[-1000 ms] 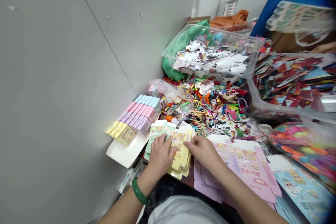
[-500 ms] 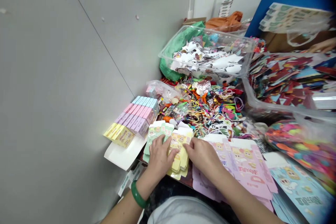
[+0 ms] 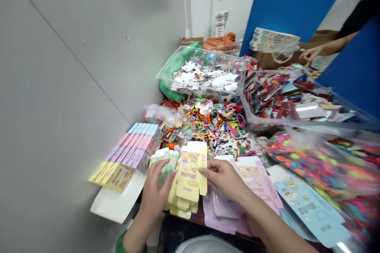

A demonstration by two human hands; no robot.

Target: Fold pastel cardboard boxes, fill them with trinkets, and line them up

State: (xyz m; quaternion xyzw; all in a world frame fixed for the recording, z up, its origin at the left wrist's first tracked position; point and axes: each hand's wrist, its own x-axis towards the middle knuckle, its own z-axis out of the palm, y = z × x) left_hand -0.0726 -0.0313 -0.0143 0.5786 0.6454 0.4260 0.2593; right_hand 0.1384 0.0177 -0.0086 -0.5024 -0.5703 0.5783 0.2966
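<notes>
A flat yellow folding carton [image 3: 190, 174] is lifted above a stack of the same yellow cartons [image 3: 181, 210]. My right hand [image 3: 221, 174] pinches its right edge between thumb and fingers. My left hand [image 3: 156, 189] is open at the left of it, fingers apart, thumb near the carton's left side. Under and beyond the left fingers lie flat green cartons [image 3: 164, 158], partly hidden. Purple cartons [image 3: 221, 205] lie beneath my right forearm, with pink ones [image 3: 258, 182] beside them and blue ones [image 3: 308, 201] farther right.
Folded boxes [image 3: 130, 146] stand in rows on a white sheet [image 3: 115, 201] by the grey wall. Small trinkets [image 3: 208, 122] heap behind the cartons. Clear bins [image 3: 200, 83] hold paper cutouts. A bag of colourful pieces [image 3: 314, 166] sits right; another person's hand [image 3: 311, 53] reaches in.
A yellow carton has come up off its stack in my right hand. My left hand has moved off the stack to its left side. The view has swung right.
</notes>
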